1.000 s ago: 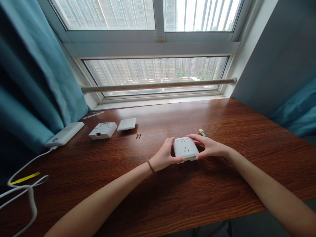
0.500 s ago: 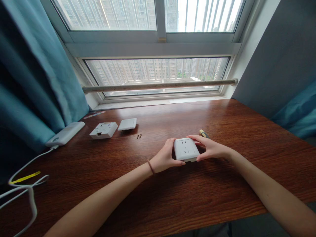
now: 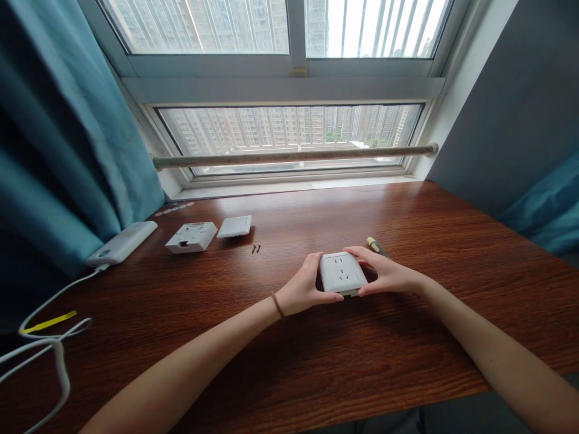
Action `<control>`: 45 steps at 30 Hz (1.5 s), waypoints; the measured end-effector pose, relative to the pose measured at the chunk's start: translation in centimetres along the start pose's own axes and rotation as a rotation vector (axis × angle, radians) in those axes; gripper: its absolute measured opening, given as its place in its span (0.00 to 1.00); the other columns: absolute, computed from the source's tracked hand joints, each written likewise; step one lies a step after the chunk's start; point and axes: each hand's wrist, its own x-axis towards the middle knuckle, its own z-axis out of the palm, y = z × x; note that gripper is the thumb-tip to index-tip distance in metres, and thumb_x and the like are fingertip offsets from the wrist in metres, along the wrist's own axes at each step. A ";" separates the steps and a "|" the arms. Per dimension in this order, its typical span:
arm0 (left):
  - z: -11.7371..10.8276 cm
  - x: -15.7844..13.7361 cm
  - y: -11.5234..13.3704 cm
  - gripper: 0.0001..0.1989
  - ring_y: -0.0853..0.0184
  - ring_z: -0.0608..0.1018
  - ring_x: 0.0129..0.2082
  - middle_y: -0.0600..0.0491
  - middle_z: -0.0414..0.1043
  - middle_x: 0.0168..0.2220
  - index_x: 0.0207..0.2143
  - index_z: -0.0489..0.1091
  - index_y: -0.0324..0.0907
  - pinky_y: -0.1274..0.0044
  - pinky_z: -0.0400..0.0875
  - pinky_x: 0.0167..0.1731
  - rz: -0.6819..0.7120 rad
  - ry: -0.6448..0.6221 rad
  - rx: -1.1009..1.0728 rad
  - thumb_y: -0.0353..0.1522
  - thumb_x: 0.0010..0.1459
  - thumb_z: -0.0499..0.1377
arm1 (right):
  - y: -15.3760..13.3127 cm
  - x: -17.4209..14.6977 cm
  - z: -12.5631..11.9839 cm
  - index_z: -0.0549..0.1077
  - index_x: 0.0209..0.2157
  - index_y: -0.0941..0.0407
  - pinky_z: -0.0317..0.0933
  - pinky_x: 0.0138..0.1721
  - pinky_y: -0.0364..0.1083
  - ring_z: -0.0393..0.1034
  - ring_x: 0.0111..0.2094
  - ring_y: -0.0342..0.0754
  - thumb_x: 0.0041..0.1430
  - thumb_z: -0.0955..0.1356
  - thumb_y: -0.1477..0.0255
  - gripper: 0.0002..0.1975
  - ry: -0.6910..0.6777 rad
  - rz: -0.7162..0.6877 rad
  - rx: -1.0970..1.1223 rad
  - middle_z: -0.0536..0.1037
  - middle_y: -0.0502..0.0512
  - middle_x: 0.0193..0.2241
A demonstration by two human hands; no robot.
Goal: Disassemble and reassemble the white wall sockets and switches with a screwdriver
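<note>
A white wall socket (image 3: 342, 273) with several dark slots faces up, held between both hands just above or on the wooden table; I cannot tell which. My left hand (image 3: 306, 285) grips its left side, thumb along the near edge. On the opposite side my right hand (image 3: 384, 272) has its fingers at the far corner and thumb at the near corner. Just behind the right hand lies a screwdriver (image 3: 376, 246), its yellow and dark handle partly hidden. Two small screws (image 3: 256, 249) rest to the left, farther back.
A white box (image 3: 191, 237) and a flat white panel (image 3: 234, 226) sit at the back left of the table (image 3: 289, 355). Farther left are a white power strip (image 3: 122, 244) and its looping white cable (image 3: 61, 361) with a yellow tag (image 3: 49, 322). A curtain hangs there.
Both hands keep their hold on the socket, and it has barely moved. The whole view has shifted very slightly.
</note>
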 end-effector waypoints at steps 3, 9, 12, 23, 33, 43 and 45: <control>0.1 0.0 0.0 0.43 0.54 0.63 0.53 0.42 0.56 0.53 0.56 0.50 0.38 0.62 0.59 0.54 -0.008 0.013 -0.005 0.44 0.43 0.65 | -0.2 0.0 0.0 0.53 0.58 0.54 0.52 0.58 0.52 0.49 0.60 0.54 0.43 0.73 0.65 0.42 -0.003 -0.002 0.006 0.55 0.59 0.57; 0.2 0.0 0.1 0.41 0.55 0.64 0.53 0.43 0.57 0.52 0.55 0.51 0.39 0.63 0.60 0.54 -0.003 0.025 -0.021 0.41 0.42 0.66 | -0.1 0.2 0.1 0.53 0.58 0.53 0.52 0.58 0.52 0.50 0.59 0.53 0.43 0.73 0.65 0.42 -0.008 -0.018 0.025 0.57 0.58 0.56; 0.2 0.0 0.1 0.41 0.55 0.65 0.52 0.43 0.57 0.51 0.55 0.51 0.39 0.63 0.60 0.54 -0.008 0.022 -0.022 0.41 0.42 0.66 | -0.2 0.1 0.0 0.53 0.58 0.53 0.52 0.57 0.52 0.50 0.59 0.54 0.43 0.73 0.65 0.41 -0.007 -0.020 0.013 0.57 0.58 0.55; 0.4 0.1 0.2 0.39 0.56 0.65 0.51 0.44 0.58 0.50 0.53 0.53 0.39 0.63 0.61 0.53 -0.024 0.046 -0.051 0.39 0.40 0.67 | 0.1 0.0 0.0 0.53 0.58 0.54 0.52 0.57 0.52 0.51 0.58 0.54 0.43 0.73 0.64 0.42 0.013 -0.016 -0.026 0.57 0.59 0.56; 0.2 -0.1 -0.3 0.50 0.52 0.61 0.56 0.39 0.54 0.55 0.58 0.47 0.37 0.61 0.57 0.55 -0.003 0.021 -0.036 0.43 0.37 0.68 | 1.2 0.0 0.5 0.43 0.61 0.50 0.45 0.59 0.55 0.44 0.61 0.56 0.37 0.76 0.65 0.54 0.019 -0.033 0.022 0.48 0.60 0.60; 0.6 -0.3 -0.7 0.58 0.51 0.57 0.59 0.38 0.53 0.58 0.62 0.35 0.38 0.61 0.52 0.57 -0.033 -0.006 -0.046 0.37 0.36 0.68 | 2.5 0.1 1.0 0.36 0.61 0.48 0.49 0.57 0.55 0.57 0.56 0.54 0.35 0.76 0.74 0.59 0.050 -0.029 0.194 0.57 0.60 0.54; 0.7 -0.3 -0.6 0.58 0.53 0.60 0.58 0.39 0.55 0.56 0.62 0.32 0.39 0.62 0.53 0.57 -0.020 0.014 -0.054 0.36 0.37 0.68 | 2.4 0.1 1.0 0.36 0.61 0.46 0.51 0.56 0.55 0.58 0.55 0.53 0.35 0.76 0.76 0.59 0.061 -0.044 0.248 0.56 0.59 0.54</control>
